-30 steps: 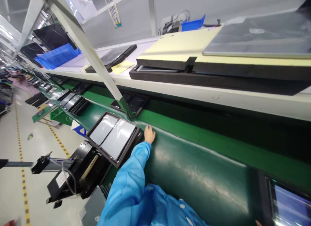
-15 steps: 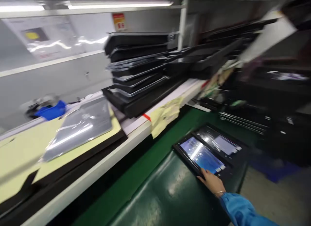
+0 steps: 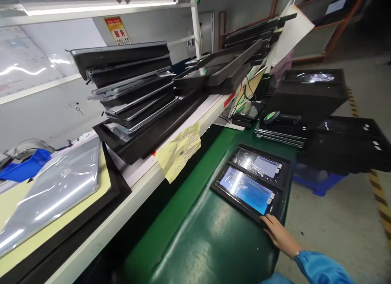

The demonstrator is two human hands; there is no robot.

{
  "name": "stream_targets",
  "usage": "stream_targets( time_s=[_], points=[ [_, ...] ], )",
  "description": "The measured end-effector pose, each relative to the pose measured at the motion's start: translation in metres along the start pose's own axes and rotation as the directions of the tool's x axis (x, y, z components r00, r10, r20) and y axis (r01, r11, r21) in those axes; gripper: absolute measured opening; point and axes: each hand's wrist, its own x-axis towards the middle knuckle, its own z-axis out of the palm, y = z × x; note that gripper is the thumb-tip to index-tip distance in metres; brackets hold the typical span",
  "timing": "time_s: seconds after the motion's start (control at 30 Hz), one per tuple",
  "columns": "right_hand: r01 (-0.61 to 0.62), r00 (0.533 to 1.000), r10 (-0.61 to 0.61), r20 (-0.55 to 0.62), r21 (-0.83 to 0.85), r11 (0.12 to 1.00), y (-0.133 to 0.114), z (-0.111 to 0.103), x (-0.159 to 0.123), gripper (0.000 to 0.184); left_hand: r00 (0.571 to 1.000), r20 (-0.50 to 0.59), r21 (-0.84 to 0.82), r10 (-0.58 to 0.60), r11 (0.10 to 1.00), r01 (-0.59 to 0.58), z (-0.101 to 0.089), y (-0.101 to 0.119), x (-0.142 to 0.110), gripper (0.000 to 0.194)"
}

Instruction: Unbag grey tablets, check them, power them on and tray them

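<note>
My right hand reaches in from the lower right in a blue sleeve. Its fingers lie over the near rim of a black tray, with the thumb lower down on the outer side. In that tray sits a film-covered tablet-like device with a lit blue screen and small white labels at its right end. Right behind it is a second black tray with a similar device, its screen pale. Both trays rest on a green mat. My left hand is out of view.
A white-edged shelf carries stacked laptop-like devices in black trays and a film-wrapped silver laptop. Crumpled yellow paper hangs over its edge. A handheld scanner lies on stacked devices. More black trays stand at the right.
The view has swung right and sharpened, so shelf items have shifted left in the picture. My right hand stays at the near rim of the front tray.
</note>
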Motion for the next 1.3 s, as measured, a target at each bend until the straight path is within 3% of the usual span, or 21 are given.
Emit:
stream_targets(
  time_s=[0.1,0.23,0.33,0.43,0.53,0.6,0.67,0.77,0.83,0.93,1.0,1.03,1.1,1.17,1.23,1.3],
  points=[
    [-0.016,1.000,0.017,-0.017,0.065,0.998,0.003,-0.019,-0.011,0.035,0.990,0.140,0.000,0.012,1.000,-0.012,-0.001,-0.006,-0.021,0.009],
    [-0.046,0.997,0.054,-0.050,0.149,0.988,-0.016,-0.022,-0.012,0.042,0.973,0.190,-0.088,0.131,0.989,-0.116,0.001,0.037,-0.052,0.016],
    [-0.058,0.998,0.058,0.009,0.267,0.962,-0.052,0.007,-0.007,0.048,0.960,0.203,-0.180,0.192,0.971,-0.156,0.008,0.077,-0.088,0.016],
    [-0.139,0.975,0.053,0.214,0.414,0.899,-0.104,0.061,-0.011,0.043,0.926,0.263,-0.298,0.272,0.935,-0.190,0.020,0.106,-0.145,0.020],
    [-0.312,0.891,0.090,0.445,0.457,0.833,-0.149,0.109,-0.029,0.037,0.852,0.345,-0.427,0.395,0.874,-0.232,0.034,0.129,-0.218,0.032],
    [-0.405,0.832,0.133,0.538,0.427,0.808,-0.160,0.120,-0.040,0.036,0.777,0.370,-0.528,0.509,0.804,-0.275,0.042,0.139,-0.260,0.036],
    [-0.462,0.786,0.171,0.594,0.380,0.801,-0.153,0.111,-0.042,0.034,0.695,0.360,-0.627,0.623,0.712,-0.314,0.049,0.145,-0.289,0.033],
    [-0.485,0.722,0.182,0.667,0.301,0.822,-0.123,0.076,-0.026,0.032,0.606,0.298,-0.744,0.737,0.578,-0.337,0.055,0.147,-0.298,0.018],
    [-0.460,0.688,0.176,0.704,0.236,0.856,-0.103,0.050,-0.007,0.029,0.639,0.243,-0.768,0.729,0.548,-0.332,0.059,0.144,-0.287,0.022],
    [-0.361,0.664,0.171,0.728,0.112,0.926,-0.087,0.022,0.020,0.028,0.815,0.183,-0.714,0.550,0.644,-0.274,0.068,0.133,-0.259,0.044],
    [-0.263,0.680,0.190,0.709,-0.007,0.965,-0.090,0.010,0.029,0.032,0.919,0.168,-0.618,0.358,0.764,-0.184,0.079,0.120,-0.241,0.063],
    [-0.208,0.701,0.200,0.685,-0.072,0.975,-0.096,0.008,0.030,0.035,0.950,0.166,-0.546,0.266,0.827,-0.136,0.087,0.114,-0.234,0.073],
    [-0.083,0.764,0.175,0.621,-0.174,0.981,-0.118,0.009,0.026,0.043,0.978,0.160,-0.378,0.133,0.923,-0.064,0.102,0.103,-0.226,0.093],
    [0.064,0.819,0.070,0.569,-0.212,0.975,-0.148,0.022,0.015,0.055,0.986,0.149,-0.246,0.080,0.968,-0.042,0.116,0.098,-0.225,0.104],
    [0.213,0.831,-0.062,0.553,-0.214,0.953,-0.178,0.045,0.001,0.070,0.988,0.142,-0.194,0.060,0.980,-0.032,0.123,0.098,-0.226,0.106],
    [0.297,0.820,-0.115,0.561,-0.244,0.923,-0.200,0.073,-0.012,0.088,0.984,0.176,-0.176,0.040,0.984,-0.009,0.124,0.102,-0.227,0.109]
  ],
)
